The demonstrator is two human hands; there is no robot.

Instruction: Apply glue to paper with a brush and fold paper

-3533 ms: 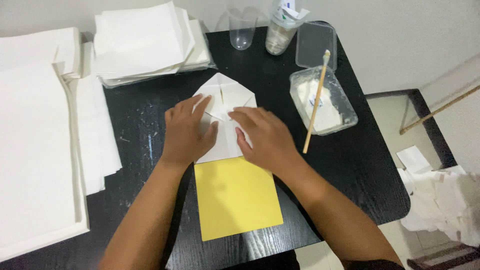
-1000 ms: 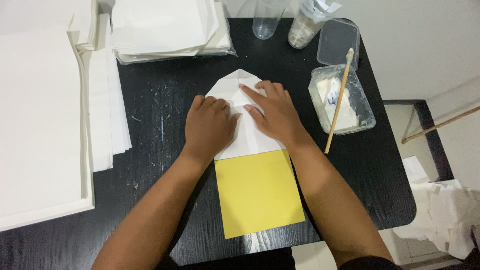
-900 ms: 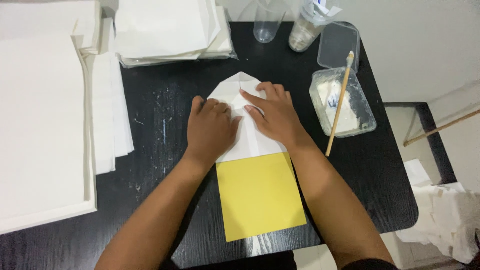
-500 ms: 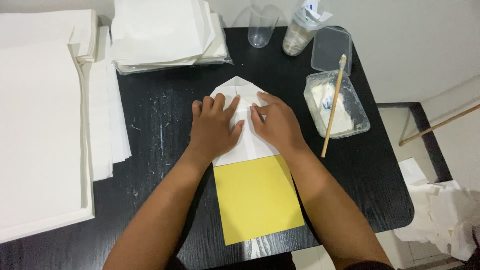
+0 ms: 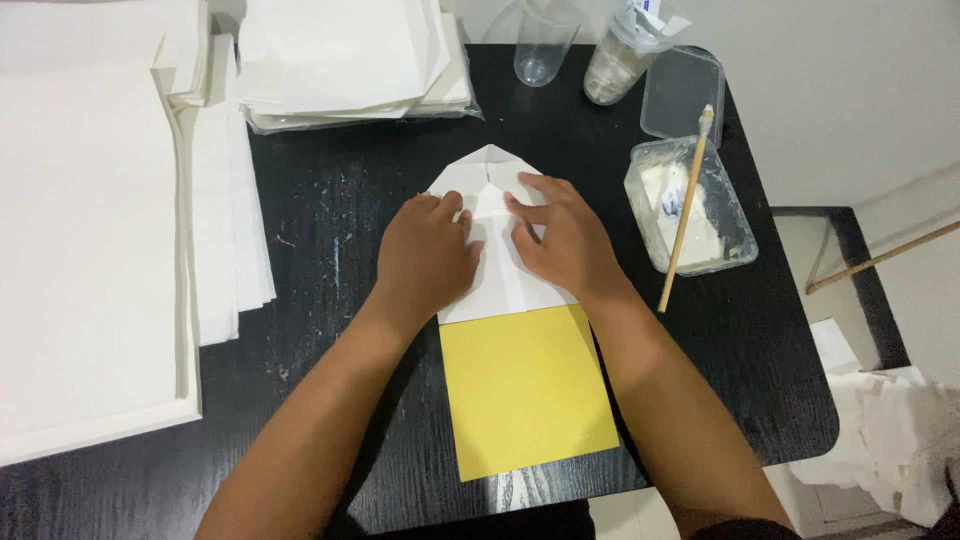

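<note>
A single head-worn camera looks steeply down from close above the black wooden table, facing away from the person. The left hand and right hand sit near centre, forearms entering from below.

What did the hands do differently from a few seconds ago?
Little has changed. The right hand shifted from the middle of the folded white paper toward its right flap, fingers now pointing at the tip. The left hand stayed flat on the left flap. Nothing was picked up or let go. The yellow sheet, the plastic tub with its wooden stick and the paper stacks stayed put.
</note>
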